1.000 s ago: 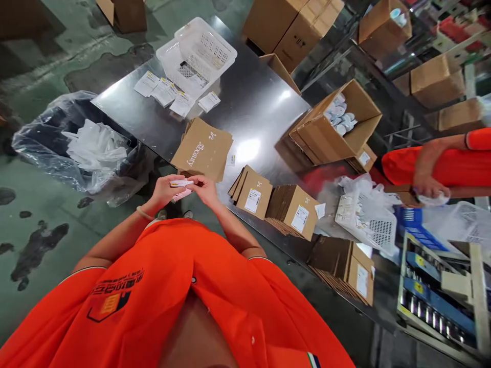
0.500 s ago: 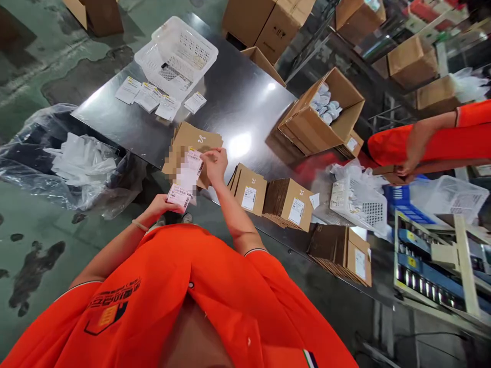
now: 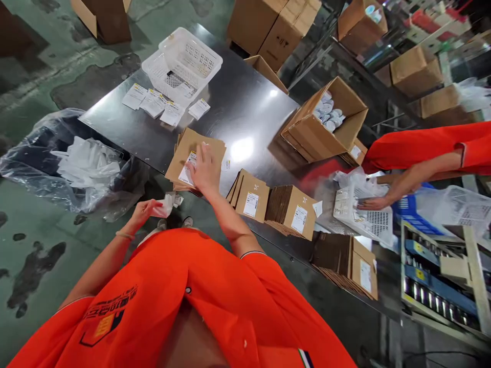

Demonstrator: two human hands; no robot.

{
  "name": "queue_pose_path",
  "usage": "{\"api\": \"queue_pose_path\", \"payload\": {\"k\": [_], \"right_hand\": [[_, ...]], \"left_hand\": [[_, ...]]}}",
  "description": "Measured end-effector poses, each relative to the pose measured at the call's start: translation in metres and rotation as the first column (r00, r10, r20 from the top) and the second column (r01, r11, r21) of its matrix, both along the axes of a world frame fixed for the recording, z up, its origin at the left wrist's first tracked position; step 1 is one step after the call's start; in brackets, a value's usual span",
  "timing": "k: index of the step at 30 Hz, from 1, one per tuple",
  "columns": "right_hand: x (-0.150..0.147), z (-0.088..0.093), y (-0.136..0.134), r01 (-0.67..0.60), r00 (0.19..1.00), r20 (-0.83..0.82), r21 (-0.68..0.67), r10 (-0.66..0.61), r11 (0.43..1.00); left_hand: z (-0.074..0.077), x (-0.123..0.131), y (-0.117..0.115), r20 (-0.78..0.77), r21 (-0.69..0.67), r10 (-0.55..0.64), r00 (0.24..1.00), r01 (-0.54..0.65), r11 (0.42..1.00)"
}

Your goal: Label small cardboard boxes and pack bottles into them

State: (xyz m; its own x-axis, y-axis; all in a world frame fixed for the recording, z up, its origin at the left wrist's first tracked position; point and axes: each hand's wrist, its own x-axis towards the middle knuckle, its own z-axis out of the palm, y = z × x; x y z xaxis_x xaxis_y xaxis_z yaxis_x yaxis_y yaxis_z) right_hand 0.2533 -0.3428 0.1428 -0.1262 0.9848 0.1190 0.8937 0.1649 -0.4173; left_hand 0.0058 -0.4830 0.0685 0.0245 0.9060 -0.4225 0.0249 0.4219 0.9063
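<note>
the right hand point(image 3: 205, 171) is spread flat and pressed down on a white label point(image 3: 186, 171) lying on a stack of flattened cardboard cartons point(image 3: 199, 151) at the edge of a steel table point(image 3: 245, 110). a small white paper strip point(image 3: 165, 207) is pinched by the left hand point(image 3: 142, 212), just beside the stack. a co-worker's hand point(image 3: 378, 202) is seen on a white perforated plastic crate point(image 3: 368, 222) to the right.

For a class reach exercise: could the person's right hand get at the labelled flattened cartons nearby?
Probably yes: the right hand rests on a cardboard stack, and the labelled flattened cartons sit just to its right, nothing standing between.
</note>
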Motion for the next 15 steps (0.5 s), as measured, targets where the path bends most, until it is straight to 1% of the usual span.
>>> {"api": "queue_pose_path", "payload": {"k": [1, 2, 3, 4, 5, 6, 7, 9, 10, 13, 15], "right_hand": [[-0.005, -0.001, -0.003, -0.079, 0.996, 0.025, -0.046, 0.081, 0.996], [-0.008, -0.002, -0.004, -0.121, 0.991, 0.04, -0.087, 0.125, 0.989], [-0.006, -0.003, -0.004, -0.115, 0.991, 0.051, -0.115, 0.122, 0.987], [0.0, -0.004, -0.002, -0.062, 0.996, 0.06, -0.127, 0.07, 0.99], [0.009, -0.005, -0.001, 0.028, 0.998, 0.068, -0.124, -0.02, 0.992], [0.021, -0.005, 0.0, 0.14, 0.989, 0.07, -0.113, -0.132, 0.984], [0.035, -0.006, 0.0, 0.253, 0.967, 0.063, -0.104, -0.248, 0.962], [0.063, -0.008, -0.004, 0.426, 0.904, 0.021, -0.127, -0.427, 0.896], [0.075, -0.01, -0.008, 0.469, 0.879, -0.012, -0.164, -0.478, 0.868], [0.108, -0.017, -0.023, 0.517, 0.81, -0.147, -0.278, -0.568, 0.809], [0.135, -0.019, -0.037, 0.565, 0.748, -0.229, -0.273, -0.623, 0.779]], "left_hand": [[0.008, 0.003, 0.008, -0.036, 0.056, 0.006, 0.999, -0.004, 0.998], [0.017, 0.007, 0.019, -0.095, 0.107, 0.003, 0.995, 0.007, 0.994], [0.026, 0.011, 0.032, -0.162, 0.14, -0.002, 0.987, 0.025, 0.99], [0.035, 0.017, 0.044, -0.232, 0.162, -0.011, 0.973, 0.05, 0.986], [0.042, 0.022, 0.056, -0.302, 0.172, -0.03, 0.953, 0.085, 0.981], [0.048, 0.026, 0.066, -0.369, 0.171, -0.055, 0.928, 0.125, 0.977], [0.052, 0.031, 0.073, -0.425, 0.165, -0.082, 0.901, 0.166, 0.972], [0.053, 0.041, 0.079, -0.477, 0.166, -0.132, 0.869, 0.237, 0.957], [0.051, 0.048, 0.077, -0.471, 0.17, -0.166, 0.866, 0.274, 0.947], [0.043, 0.071, 0.062, -0.363, 0.189, -0.291, 0.885, 0.376, 0.907], [0.038, 0.083, 0.05, -0.255, 0.232, -0.344, 0.904, 0.403, 0.885]]}}
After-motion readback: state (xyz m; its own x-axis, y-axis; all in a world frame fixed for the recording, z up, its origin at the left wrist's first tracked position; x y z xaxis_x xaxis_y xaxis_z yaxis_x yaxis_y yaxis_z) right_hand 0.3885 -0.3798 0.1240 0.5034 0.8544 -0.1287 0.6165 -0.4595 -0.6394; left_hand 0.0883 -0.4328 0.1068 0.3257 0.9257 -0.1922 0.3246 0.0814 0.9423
